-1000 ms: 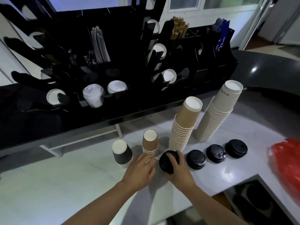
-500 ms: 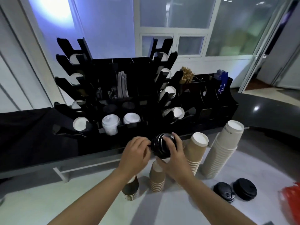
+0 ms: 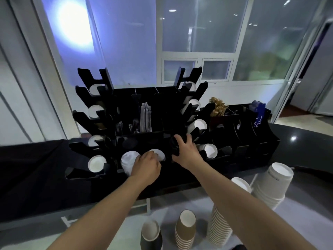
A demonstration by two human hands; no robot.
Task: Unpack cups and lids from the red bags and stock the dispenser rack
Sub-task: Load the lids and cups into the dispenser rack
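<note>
Head view: since 0.5 s ago both hands have reached forward into the dispenser rack [image 3: 234, 141]. Right hand [image 3: 187, 150], fingers curled around the black lid stack [image 3: 174, 145], holds it at a centre slot, 12 o'clock. Left hand [image 3: 146, 165], at its 9 o'clock, rests on white lids [image 3: 128, 158]; finger state unclear. Cup stacks [image 3: 185, 228] stand on the surface at 6 o'clock.

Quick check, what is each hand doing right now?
Left hand: at the white lids in the dispenser rack; grip cannot be told.
Right hand: holding a stack of black lids at the rack.
</note>
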